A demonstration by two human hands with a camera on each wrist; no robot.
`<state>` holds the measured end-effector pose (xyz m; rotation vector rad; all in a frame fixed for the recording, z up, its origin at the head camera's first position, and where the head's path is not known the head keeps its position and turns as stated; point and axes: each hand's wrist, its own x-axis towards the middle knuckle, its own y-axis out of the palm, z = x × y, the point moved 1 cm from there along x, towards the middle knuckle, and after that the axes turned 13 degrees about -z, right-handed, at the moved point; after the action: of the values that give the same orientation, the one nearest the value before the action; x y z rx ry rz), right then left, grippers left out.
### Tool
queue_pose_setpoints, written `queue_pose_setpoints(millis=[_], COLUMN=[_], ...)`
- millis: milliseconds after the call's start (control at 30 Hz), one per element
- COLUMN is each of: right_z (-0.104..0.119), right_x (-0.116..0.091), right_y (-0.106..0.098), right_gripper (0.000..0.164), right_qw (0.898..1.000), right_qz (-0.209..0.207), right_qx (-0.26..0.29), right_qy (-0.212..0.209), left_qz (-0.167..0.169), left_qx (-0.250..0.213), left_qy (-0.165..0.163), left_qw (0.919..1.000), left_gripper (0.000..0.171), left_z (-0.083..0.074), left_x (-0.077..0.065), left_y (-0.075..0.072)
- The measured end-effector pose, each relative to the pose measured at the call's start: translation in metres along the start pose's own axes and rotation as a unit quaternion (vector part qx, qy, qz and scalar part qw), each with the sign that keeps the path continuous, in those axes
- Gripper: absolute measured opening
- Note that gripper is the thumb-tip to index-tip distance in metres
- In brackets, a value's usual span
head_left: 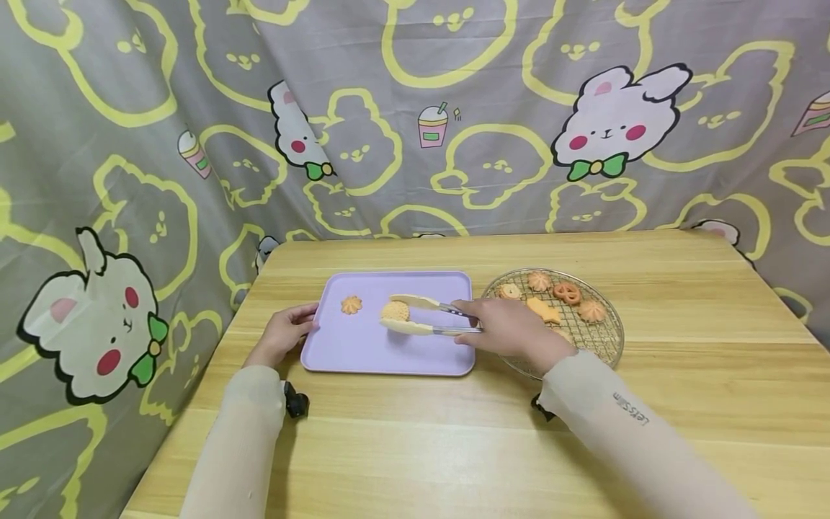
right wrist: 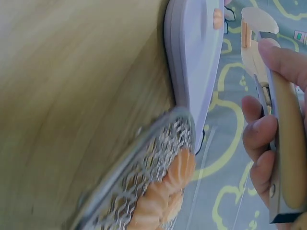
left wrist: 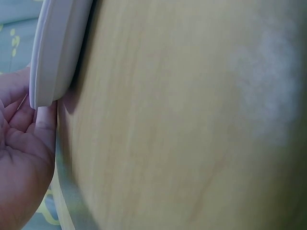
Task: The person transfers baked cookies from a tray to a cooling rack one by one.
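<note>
My right hand [head_left: 509, 326] grips a pair of tongs [head_left: 447, 330] with cream-coloured tips and metal arms. Between the tips is a round, dotted biscuit [head_left: 395, 312], held above the lilac tray [head_left: 369, 353]; the right wrist view shows it edge-on, clear of the tray. At the tray's left rim, my left hand [head_left: 282, 333] pinches the edge, with fingers on both faces of it in the left wrist view. A flower-shaped cookie [head_left: 351, 305] lies on the tray's left part.
Right of the tray stands a round wire rack [head_left: 609, 333] bearing several cookies, among them a pretzel-shaped one [head_left: 567, 293] and a star-shaped one [head_left: 543, 311]. Both sit on a wooden table [head_left: 415, 432]. A patterned curtain [head_left: 389, 180] hangs behind and to the left.
</note>
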<state>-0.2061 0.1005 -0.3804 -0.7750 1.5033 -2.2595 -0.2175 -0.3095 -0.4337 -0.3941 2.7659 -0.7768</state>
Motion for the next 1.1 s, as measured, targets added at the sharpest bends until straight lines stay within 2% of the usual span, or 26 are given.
queue_pose_setpoints(millis=[400,833,1100], right_z=[-0.026,-0.052,-0.073], right_x=[-0.02,-0.046,-0.065], right_y=[-0.014,-0.035,-0.042], right_gripper=[0.062,0.068,0.065], right_qw=[0.999,0.998,0.999], right_qz=[-0.021,-0.006,-0.021], right_qx=[0.025,0.044,0.035], right_qy=[0.004,0.041,0.019], left_qz=[0.001,0.002,0.002], left_qx=[-0.002,-0.004,-0.005], left_qy=[-0.004,-0.004,-0.007], left_qw=[1.0,1.0,1.0], left_gripper=[0.047,0.047,0.047], left_z=[0.0,0.002,0.001], left_x=[0.0,0.001,0.001], left_y=[-0.001,0.0,0.0])
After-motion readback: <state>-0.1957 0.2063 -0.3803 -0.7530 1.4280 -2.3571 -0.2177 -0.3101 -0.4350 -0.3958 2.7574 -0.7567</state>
